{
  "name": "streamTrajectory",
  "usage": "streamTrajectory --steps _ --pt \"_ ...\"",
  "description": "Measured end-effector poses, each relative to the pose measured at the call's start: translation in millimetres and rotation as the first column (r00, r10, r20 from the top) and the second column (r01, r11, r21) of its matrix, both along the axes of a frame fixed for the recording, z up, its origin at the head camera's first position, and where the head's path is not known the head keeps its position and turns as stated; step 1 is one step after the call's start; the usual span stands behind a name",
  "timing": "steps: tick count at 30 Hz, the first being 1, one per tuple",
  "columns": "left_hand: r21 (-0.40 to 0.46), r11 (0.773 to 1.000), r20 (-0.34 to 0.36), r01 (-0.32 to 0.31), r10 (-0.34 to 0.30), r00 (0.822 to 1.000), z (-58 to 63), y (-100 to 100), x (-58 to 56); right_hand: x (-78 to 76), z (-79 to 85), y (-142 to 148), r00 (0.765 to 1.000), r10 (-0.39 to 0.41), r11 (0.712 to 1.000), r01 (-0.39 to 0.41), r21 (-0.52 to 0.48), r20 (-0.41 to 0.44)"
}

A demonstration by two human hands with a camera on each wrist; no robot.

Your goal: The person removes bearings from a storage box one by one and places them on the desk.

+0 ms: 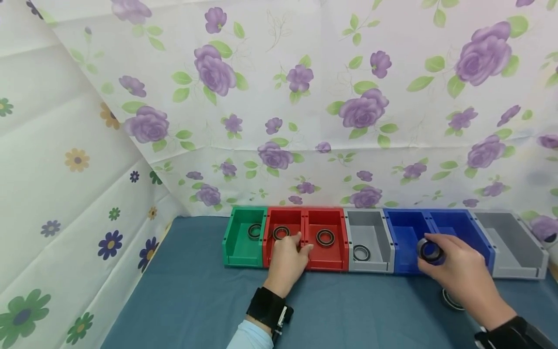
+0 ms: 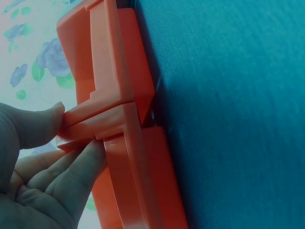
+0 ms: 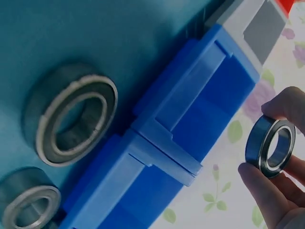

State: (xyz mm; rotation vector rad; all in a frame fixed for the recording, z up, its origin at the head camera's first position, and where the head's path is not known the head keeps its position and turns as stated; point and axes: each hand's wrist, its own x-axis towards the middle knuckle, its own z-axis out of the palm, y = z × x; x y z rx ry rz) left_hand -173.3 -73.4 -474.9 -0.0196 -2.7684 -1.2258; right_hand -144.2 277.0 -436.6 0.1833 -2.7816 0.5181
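Note:
My left hand [image 1: 286,261] is at the front of two red bins [image 1: 328,263]. Its thumb and fingers pinch their adjoining side walls [image 2: 97,117]. A ball bearing [image 1: 275,233] lies in the left red bin, another bearing [image 1: 318,238] in the right one. Thumb and fingertips of my right hand [image 1: 464,274] hold a ball bearing [image 3: 259,143] by its outer ring, raised above the front of the left blue bin [image 1: 403,261]. Below that hand, two bearings, one larger [image 3: 43,129] and one smaller [image 3: 14,191], rest on the table; the hand partly hides them in the head view.
The bins form one row along the back of the table [image 1: 348,315], against a flowered cloth [image 1: 279,179]. A green bin [image 1: 244,259] at the left end and a grey bin [image 1: 370,266] each hold a bearing. Another grey bin [image 1: 520,271] ends the row at right.

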Motion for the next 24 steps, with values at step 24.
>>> streamTrajectory --steps 24 --pt "0.008 1.000 0.009 -0.010 0.010 1.000 0.0 2 -0.8 28.7 -42.6 -4 0.979 0.039 0.999 -0.041 0.007 0.198"
